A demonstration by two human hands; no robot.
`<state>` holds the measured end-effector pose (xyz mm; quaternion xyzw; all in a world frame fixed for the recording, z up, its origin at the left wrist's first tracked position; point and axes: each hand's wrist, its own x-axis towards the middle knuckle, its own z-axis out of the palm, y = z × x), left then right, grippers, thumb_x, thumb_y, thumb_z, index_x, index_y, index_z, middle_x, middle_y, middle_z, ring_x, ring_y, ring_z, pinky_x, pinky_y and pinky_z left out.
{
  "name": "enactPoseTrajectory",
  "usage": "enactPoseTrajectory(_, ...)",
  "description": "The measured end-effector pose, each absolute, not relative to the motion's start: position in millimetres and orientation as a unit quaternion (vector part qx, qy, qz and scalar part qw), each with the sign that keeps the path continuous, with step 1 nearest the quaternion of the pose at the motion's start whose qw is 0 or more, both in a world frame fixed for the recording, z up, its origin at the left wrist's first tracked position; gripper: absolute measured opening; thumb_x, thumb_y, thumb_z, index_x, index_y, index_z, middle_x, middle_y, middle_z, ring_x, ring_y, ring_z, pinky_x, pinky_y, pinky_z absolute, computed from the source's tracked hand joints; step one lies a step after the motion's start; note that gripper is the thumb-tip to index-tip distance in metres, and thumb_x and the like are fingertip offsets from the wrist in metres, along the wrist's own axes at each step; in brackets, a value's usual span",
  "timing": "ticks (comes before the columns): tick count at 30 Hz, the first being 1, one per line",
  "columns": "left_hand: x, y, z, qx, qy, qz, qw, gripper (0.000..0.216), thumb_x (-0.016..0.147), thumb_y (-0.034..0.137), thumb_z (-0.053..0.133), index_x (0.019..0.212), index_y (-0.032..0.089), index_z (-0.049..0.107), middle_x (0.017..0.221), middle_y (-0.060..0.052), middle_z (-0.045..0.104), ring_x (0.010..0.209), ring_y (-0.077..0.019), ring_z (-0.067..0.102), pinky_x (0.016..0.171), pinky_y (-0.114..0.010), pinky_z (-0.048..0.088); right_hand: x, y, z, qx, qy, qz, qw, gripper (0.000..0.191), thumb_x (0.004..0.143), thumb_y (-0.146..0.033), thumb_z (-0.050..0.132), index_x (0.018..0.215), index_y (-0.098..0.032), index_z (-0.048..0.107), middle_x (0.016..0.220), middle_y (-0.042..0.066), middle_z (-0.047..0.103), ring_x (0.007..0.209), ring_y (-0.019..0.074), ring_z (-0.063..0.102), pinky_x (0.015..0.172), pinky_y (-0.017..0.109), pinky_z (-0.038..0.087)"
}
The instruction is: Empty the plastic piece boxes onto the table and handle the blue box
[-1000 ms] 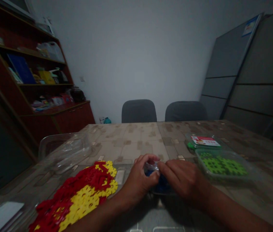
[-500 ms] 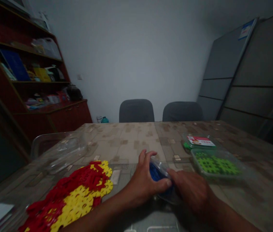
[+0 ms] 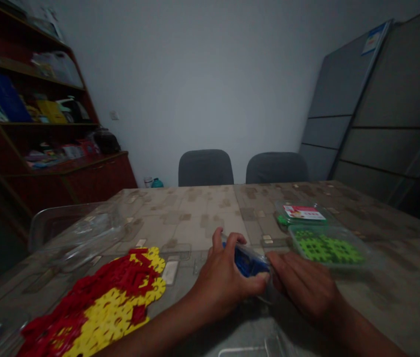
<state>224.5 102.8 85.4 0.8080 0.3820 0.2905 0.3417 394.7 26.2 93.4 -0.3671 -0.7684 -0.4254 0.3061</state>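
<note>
A small clear plastic box of blue pieces (image 3: 249, 262) is tilted up on the table between both hands. My left hand (image 3: 225, 282) is closed round its left side, thumb along the near edge and fingers over the top. On the right side, my right hand (image 3: 302, 285) grips the same box with fingers curled at its edge. A pile of red and yellow snowflake-shaped pieces (image 3: 102, 302) lies on the table to the left of my left forearm.
A clear box of green pieces (image 3: 327, 248) and a labelled green box (image 3: 299, 214) sit to the right. A large empty clear tub (image 3: 76, 230) stands at the left. Two grey chairs (image 3: 205, 167) face the far table edge; shelves line the left wall.
The blue box has been tipped up from lying flat under both hands. My left thumb has slid along its near edge, and the view has drifted a little to the right.
</note>
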Motion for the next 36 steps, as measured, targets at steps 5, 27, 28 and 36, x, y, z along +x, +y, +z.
enactPoseTrajectory(5,225,104,87,0.812,0.388,0.274,0.339,0.062,0.065,0.049,0.071,0.119,0.024,0.052,0.143,-0.015,0.024,0.132,-0.0403,0.036,0.103,-0.05,0.04,396,26,94,-0.384,-0.761,-0.425,0.305,0.017,0.098,-0.01,0.041,0.103,-0.004,0.056,0.072,0.007,0.063,0.065,0.0149,0.061,0.057,0.025,0.047)
enactPoseTrajectory(27,237,115,102,0.811,0.404,0.247,0.343,0.064,0.068,0.057,0.066,0.121,0.027,0.05,0.126,-0.012,0.037,0.103,-0.0324,0.056,0.093,-0.048,0.045,399,43,89,-0.451,-0.721,-0.436,0.294,0.025,0.096,-0.007,0.035,0.114,-0.004,0.053,0.088,0.012,0.066,0.076,0.0181,0.064,0.066,0.027,0.052)
enactPoseTrajectory(28,238,115,103,0.811,0.407,0.246,0.34,0.065,0.068,0.057,0.065,0.123,0.026,0.049,0.125,-0.013,0.038,0.102,-0.032,0.057,0.093,-0.048,0.046,399,43,89,-0.457,-0.72,-0.436,0.288,0.027,0.096,-0.006,0.034,0.116,-0.003,0.052,0.089,0.013,0.066,0.077,0.0187,0.064,0.066,0.027,0.052)
enactPoseTrajectory(36,243,113,101,0.801,0.418,0.261,0.34,0.069,0.07,0.058,0.063,0.129,0.025,0.046,0.126,-0.014,0.038,0.103,-0.0319,0.058,0.095,-0.048,0.045,399,39,104,-0.454,-0.737,-0.427,0.263,0.032,0.099,-0.01,0.03,0.12,-0.004,0.054,0.091,0.012,0.062,0.079,0.0183,0.062,0.067,0.027,0.048)
